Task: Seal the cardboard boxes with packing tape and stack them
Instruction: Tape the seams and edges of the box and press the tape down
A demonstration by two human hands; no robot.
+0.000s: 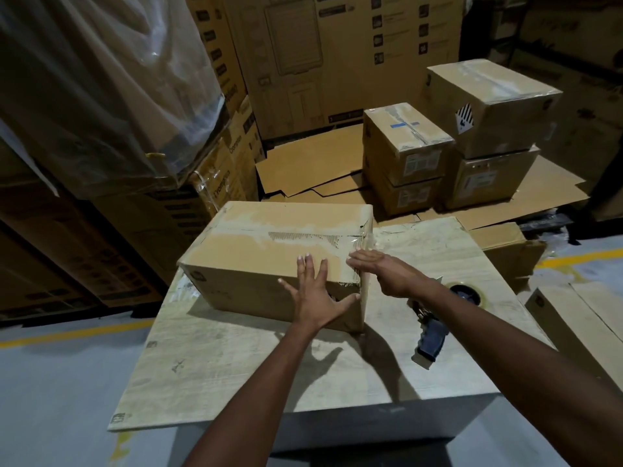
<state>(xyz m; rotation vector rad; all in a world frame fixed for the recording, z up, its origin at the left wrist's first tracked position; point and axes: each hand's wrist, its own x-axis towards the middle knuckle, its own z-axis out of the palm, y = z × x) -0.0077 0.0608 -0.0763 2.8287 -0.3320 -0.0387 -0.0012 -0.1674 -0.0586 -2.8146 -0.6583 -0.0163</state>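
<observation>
Smoothing tape (362, 246) wants firm, flat strokes: spread left hand (313, 294) braces the near face of the cardboard box (269, 237), spread right hand (381, 267) presses its 3 o'clock top edge; the box sits at 11 o'clock on the tabletop (269, 365).

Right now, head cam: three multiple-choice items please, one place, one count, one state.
1. The tape dispenser lies: A on the table right of the box; B on the floor; C atop a stack.
2. The small boxes stacked behind the table: A two; B four; C six.
3. The left hand and right hand: A both flat on the box; B one grips the dispenser; C both hang free.
A, it rests on the table past the box's right end; B, two stacks of two; A, straight fingers press the box's near right corner.
</observation>
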